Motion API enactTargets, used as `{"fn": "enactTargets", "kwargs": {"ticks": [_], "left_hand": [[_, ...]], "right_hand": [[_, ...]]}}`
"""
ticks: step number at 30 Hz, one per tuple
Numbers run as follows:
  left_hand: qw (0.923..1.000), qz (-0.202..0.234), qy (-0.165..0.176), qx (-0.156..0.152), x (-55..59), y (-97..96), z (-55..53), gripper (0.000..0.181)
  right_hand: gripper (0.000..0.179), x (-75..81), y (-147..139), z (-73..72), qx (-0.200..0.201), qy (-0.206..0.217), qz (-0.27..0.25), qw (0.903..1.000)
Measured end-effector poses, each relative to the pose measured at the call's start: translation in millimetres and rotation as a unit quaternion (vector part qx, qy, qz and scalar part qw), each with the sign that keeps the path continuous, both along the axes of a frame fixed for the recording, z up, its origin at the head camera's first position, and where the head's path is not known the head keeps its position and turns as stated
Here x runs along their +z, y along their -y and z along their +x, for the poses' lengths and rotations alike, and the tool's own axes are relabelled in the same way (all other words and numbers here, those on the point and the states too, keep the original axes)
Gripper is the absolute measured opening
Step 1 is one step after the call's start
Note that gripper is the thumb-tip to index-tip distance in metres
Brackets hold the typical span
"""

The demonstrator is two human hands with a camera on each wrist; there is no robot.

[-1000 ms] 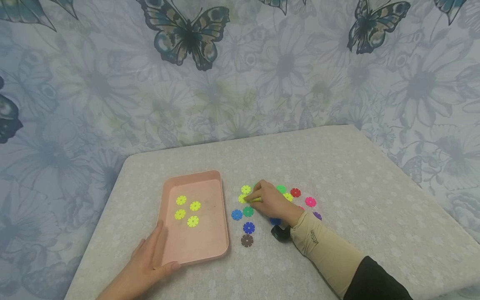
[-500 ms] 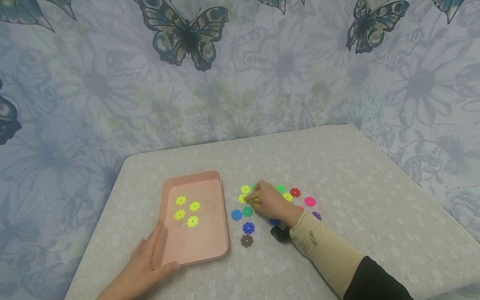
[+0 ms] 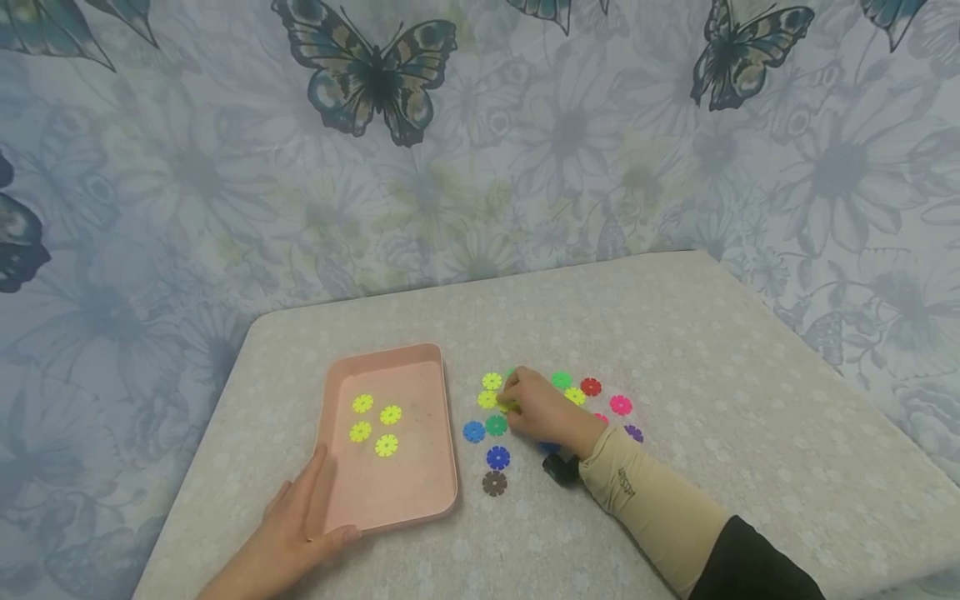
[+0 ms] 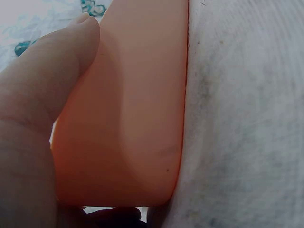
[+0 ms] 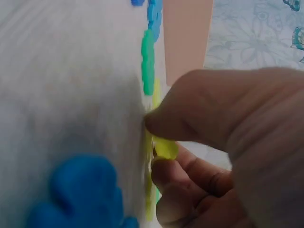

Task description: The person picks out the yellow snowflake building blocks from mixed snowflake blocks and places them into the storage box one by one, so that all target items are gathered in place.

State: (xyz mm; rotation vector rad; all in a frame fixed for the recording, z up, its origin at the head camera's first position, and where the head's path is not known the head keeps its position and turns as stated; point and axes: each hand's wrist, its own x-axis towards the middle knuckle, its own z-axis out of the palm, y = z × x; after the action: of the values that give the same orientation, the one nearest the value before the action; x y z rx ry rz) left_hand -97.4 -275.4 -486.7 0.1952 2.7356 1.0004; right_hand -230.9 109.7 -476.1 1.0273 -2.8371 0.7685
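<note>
My left hand [image 3: 288,525] spans the near left corner of a pink tray [image 3: 420,483], straight fingers along the left side and thumb along the near edge. In the left wrist view, the thumb [image 4: 76,52] lies against the tray's outer wall. Inside the tray lie several yellow flower-shaped plastic discs [image 3: 386,446]. To its right, my right hand [image 3: 543,410] is low over the table among more discs. Its thumb and fingers pinch a yellow disc [image 5: 166,148], partly hidden by them. Two yellow discs, one of them the nearer [image 3: 487,399], lie just left of the fingertips.
Around the right hand lie a green disc [image 3: 496,425], blue disc [image 3: 474,432], dark blue disc [image 3: 498,457], brown disc [image 3: 494,482], red disc [image 3: 591,387], pink disc [image 3: 621,405] and purple disc [image 3: 633,433]. A small black device [image 3: 560,469] sits at the right wrist. A patterned wall stands behind the table.
The right hand's fingers have drawn back slightly to the right and curled in, uncovering more of the nearer yellow disc on the table. The left hand and tray stay put.
</note>
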Motion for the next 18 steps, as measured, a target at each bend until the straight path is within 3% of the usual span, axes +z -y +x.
{"fn": "enactTargets", "kwargs": {"ticks": [8, 14, 18], "left_hand": [[0.9992, 0.004, -0.038, -0.010, -1.3, 0.2, 1.1, 0.118], [0.9996, 0.003, -0.026, -0.005, -2.4, 1.2, 1.3, 0.119], [0.9987, 0.006, -0.049, -0.012, -4.7, 1.9, 0.5, 0.117]], "right_hand": [[0.004, 0.8, -1.5, 0.6, 0.004, -0.002, 0.004, 1.0000], [0.034, 0.9, -0.9, 2.2, -0.045, 0.047, 0.015, 0.9977], [0.034, 1.0, -0.4, 2.0, -0.065, 0.075, 0.022, 0.9948]]}}
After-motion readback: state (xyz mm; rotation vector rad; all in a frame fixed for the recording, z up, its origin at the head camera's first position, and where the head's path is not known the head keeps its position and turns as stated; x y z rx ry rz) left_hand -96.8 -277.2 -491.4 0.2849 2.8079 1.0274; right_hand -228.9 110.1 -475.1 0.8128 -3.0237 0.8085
